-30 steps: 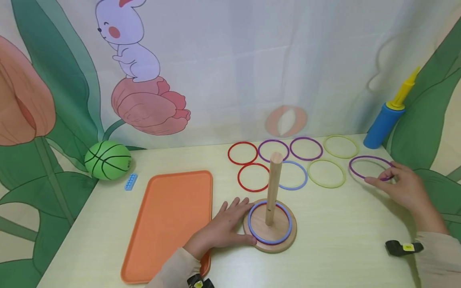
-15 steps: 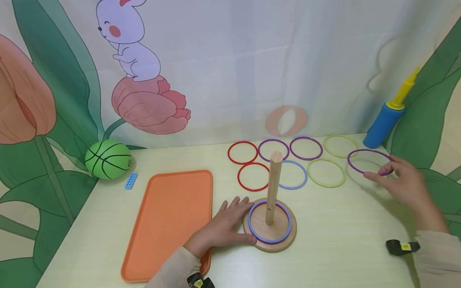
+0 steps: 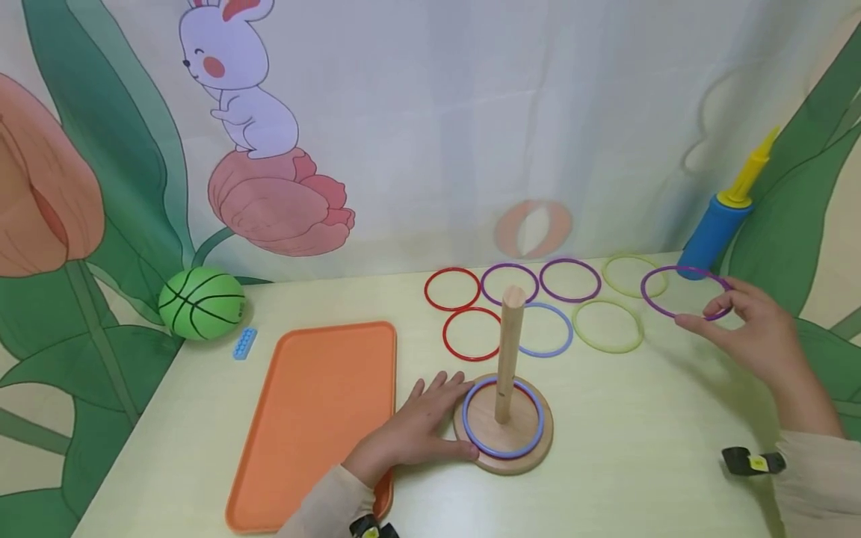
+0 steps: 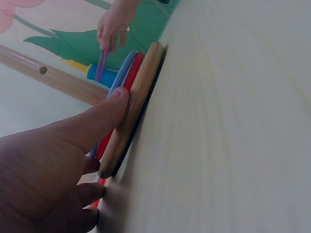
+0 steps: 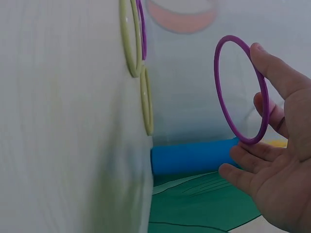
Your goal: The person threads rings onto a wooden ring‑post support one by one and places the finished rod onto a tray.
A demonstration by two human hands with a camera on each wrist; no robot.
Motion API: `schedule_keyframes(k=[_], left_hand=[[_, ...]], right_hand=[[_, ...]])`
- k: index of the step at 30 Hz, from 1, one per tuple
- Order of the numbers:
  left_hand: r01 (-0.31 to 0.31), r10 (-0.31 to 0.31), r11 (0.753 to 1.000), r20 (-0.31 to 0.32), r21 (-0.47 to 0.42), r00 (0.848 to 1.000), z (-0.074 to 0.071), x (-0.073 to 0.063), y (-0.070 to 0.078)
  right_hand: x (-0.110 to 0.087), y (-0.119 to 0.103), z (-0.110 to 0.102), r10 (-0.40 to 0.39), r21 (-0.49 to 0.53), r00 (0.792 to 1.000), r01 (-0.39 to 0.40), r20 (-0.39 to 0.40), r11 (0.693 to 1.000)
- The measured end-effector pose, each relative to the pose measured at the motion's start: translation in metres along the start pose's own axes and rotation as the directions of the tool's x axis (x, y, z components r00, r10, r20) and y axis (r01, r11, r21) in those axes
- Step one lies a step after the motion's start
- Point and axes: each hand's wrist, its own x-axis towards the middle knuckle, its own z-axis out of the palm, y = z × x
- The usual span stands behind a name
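Note:
My right hand (image 3: 756,332) pinches a purple ring (image 5: 216,77) between thumb and fingers, raised over the right side of the table. In the right wrist view the ring stands near upright, well off the tabletop. My left hand (image 3: 424,430) rests against the left edge of a round wooden base (image 3: 487,422), thumb (image 4: 116,99) at its rim and fingers stretched along its far side. An upright wooden peg (image 3: 509,351) rises from that base. Around the peg lie a blue ring (image 3: 509,455) and, beneath it, a red ring (image 4: 133,70).
Behind the peg lie two red rings (image 3: 472,360), two purple rings (image 3: 570,301), a blue ring (image 3: 546,356) and two yellow-green rings (image 3: 608,351). An orange tray (image 3: 323,418), green ball (image 3: 202,302) and light-blue block (image 3: 245,344) are left; a blue-and-yellow pump (image 3: 714,232) stands back right.
My right hand has lifted the purple ring up off the table and slightly left. My left hand and the base keep their places.

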Motion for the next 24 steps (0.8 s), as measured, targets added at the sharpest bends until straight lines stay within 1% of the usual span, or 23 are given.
schedule_keyframes(k=[7, 12, 16, 24], left_hand=[[0.001, -0.001, 1.0, -0.003, 0.014, 1.0, 0.002, -0.001, 0.001], [-0.007, 0.008, 1.0, -0.009, 0.028, 1.0, 0.0, 0.002, 0.0], [-0.01, 0.01, 1.0, -0.004, 0.023, 1.0, 0.0, 0.002, 0.0], [-0.002, 0.002, 1.0, 0.001, 0.012, 1.0, 0.001, 0.0, 0.0]], right_hand=[[-0.002, -0.02, -0.006, -0.028, 0.015, 1.0, 0.028, -0.011, 0.999], [-0.005, -0.035, -0.009, -0.079, 0.02, 0.996, 0.08, -0.04, 0.997], [-0.01, -0.045, -0.011, -0.104, 0.041, 0.993, 0.106, -0.06, 0.993], [-0.02, -0.064, -0.015, -0.141, 0.043, 0.985, 0.145, -0.099, 0.988]])
